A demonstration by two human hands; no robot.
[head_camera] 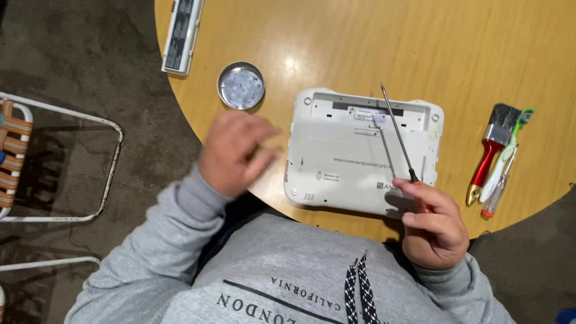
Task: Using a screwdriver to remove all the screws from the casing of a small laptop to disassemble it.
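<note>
A small white laptop [354, 157] lies upside down on the round wooden table [372, 42], close to my body. My right hand [433, 224] grips the red handle of a long thin screwdriver [396, 132], whose shaft slants up over the laptop's base toward its far edge. My left hand [234, 151] hovers blurred at the table's left edge, just left of the laptop, fingers loosely curled. I cannot tell whether it pinches something small. A round metal tin lid [240, 86] lies just beyond it.
A white battery pack [182, 35] lies at the table's far left. At the right edge sit a red-handled paintbrush [492, 153], a green and white toothbrush [507, 153] and a small clear screwdriver [498, 191]. A folding chair [36, 162] stands on the floor to the left.
</note>
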